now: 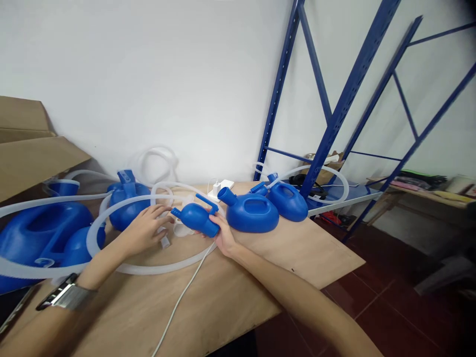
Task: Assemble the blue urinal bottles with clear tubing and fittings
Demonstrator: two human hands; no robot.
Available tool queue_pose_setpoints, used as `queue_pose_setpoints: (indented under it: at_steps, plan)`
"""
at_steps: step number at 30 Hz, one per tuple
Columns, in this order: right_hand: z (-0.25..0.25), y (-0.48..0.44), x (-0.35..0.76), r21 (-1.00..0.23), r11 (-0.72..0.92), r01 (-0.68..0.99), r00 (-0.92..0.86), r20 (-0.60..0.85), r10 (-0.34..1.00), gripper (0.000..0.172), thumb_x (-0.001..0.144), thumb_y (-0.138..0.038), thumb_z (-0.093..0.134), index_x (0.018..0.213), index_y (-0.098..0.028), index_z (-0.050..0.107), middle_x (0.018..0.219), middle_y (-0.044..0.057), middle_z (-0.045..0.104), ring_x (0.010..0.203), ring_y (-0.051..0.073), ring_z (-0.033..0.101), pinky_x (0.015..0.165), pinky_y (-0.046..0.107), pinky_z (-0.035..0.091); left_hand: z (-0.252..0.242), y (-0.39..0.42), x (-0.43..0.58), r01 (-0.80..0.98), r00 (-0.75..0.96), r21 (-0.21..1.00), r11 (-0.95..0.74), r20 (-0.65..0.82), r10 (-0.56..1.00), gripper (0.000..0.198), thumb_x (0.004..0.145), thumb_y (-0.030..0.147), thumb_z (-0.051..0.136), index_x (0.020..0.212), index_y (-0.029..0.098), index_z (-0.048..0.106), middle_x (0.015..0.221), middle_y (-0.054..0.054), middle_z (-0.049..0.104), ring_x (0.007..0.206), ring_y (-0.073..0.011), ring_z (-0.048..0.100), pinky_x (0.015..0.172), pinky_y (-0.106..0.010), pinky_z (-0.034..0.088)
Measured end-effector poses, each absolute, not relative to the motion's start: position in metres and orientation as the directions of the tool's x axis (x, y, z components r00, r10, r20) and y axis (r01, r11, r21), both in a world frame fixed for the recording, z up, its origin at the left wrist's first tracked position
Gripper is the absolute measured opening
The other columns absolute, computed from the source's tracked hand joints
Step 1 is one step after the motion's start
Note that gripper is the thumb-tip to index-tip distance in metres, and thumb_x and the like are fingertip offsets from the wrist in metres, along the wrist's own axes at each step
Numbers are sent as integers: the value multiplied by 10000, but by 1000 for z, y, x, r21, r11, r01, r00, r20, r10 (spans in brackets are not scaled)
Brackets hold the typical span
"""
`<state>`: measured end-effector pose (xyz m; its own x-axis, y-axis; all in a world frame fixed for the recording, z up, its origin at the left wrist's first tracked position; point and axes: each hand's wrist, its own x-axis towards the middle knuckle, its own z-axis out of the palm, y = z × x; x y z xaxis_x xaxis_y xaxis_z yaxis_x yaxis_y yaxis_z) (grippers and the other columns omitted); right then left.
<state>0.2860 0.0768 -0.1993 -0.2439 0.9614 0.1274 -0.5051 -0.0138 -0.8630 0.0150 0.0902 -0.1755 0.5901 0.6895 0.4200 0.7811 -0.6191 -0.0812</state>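
Observation:
My right hand point(223, 235) grips a blue bulb-shaped plastic funnel piece point(197, 218) by its wide end, near its side handle. The piece's narrow ribbed nozzle points left. Close by that nozzle is my left hand point(150, 225), its fingers apart and slightly bent; a fingertip may be touching the nozzle. Below the left fingers is a small clear plastic piece point(164, 241), and I cannot tell whether it rests on the table. A clear round cup-like part point(182, 229) shows behind the blue piece. A translucent hose point(159, 268) loops across the table beneath both hands.
Blue jugs with built-in handles stand right point(253, 218) and farther right point(288, 203); a large blue jug point(40, 233) lies left. An open cardboard box point(40, 158) is at back left. A white cable point(182, 297) crosses the wooden table point(238, 292). Blue shelving point(323, 144) rises at right.

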Motion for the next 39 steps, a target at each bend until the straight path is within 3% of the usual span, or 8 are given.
queue_pose_setpoints:
  at_steps: [6, 11, 15, 19, 24, 29, 34, 39]
  plan:
    - [-206, 82, 308, -900, 57, -432, -217, 165, 962, 602, 788, -499, 702, 1322, -259, 562, 1004, 30, 687, 658, 180, 666, 466, 264, 513, -172, 62, 9, 991, 132, -14, -133, 245, 960, 416, 944, 232, 353, 1148, 173, 711, 1198, -151, 696, 1049, -337, 690, 805, -434, 552]
    - [-208, 75, 312, -975, 187, -123, -336, 218, 917, 534, 760, -430, 798, 1231, -275, 601, 1067, 17, 657, 925, 182, 651, 625, 223, 531, -189, 54, 19, 974, 222, 5, -226, 166, 961, 411, 923, 272, 434, 1217, 177, 705, 1321, -167, 657, 1183, -343, 637, 936, -471, 543]
    - [-210, 76, 305, -989, 149, 0, -345, 140, 928, 496, 777, -512, 782, 1172, -237, 661, 1086, 47, 639, 852, 175, 629, 545, 223, 505, -196, 51, 23, 954, 277, 64, -292, 179, 944, 390, 963, 356, 409, 1114, 168, 716, 1380, -192, 628, 1230, -364, 601, 993, -519, 514]
    - [-213, 80, 304, -987, 134, -86, -277, 153, 949, 546, 775, -528, 795, 1213, -240, 645, 1182, 70, 619, 860, 183, 645, 515, 232, 532, -191, 50, 21, 918, 319, 173, -356, 210, 924, 374, 952, 374, 377, 966, 184, 699, 1252, -192, 693, 1196, -366, 620, 941, -506, 515]
    - [-208, 77, 305, -955, 148, -256, -186, 199, 962, 704, 697, -449, 879, 1262, -281, 495, 1114, 25, 642, 888, 174, 656, 532, 207, 528, -173, 53, 11, 859, 233, 402, -316, 243, 942, 358, 896, 468, 403, 807, 205, 629, 897, -106, 747, 831, -283, 690, 747, -372, 497]
    - [-196, 70, 302, -899, 178, -401, -92, 232, 968, 813, 647, -354, 927, 1307, -270, 461, 1051, -9, 694, 910, 143, 683, 748, 229, 571, -154, 47, 12, 755, 107, 598, -268, 292, 951, 399, 872, 561, 472, 724, 208, 587, 662, -27, 655, 653, -212, 617, 646, -305, 447]
    - [-180, 64, 296, -894, 221, -390, -160, 303, 939, 1023, 669, -372, 920, 1523, -268, 367, 1081, 6, 739, 1017, 171, 711, 921, 292, 568, -152, 37, 33, 582, 1, 742, -332, 408, 913, 557, 932, 694, 403, 981, 177, 605, 955, -91, 754, 835, -213, 693, 756, -301, 541]
    - [-169, 62, 277, -913, 407, -43, -440, 383, 813, 1129, 661, -385, 937, 1608, -265, 336, 1247, 79, 728, 1113, 238, 713, 1004, 400, 557, -162, 25, 57, 377, -5, 773, -510, 552, 834, 518, 923, 668, 561, 1093, 180, 598, 1353, -171, 689, 1210, -288, 678, 886, -350, 590]
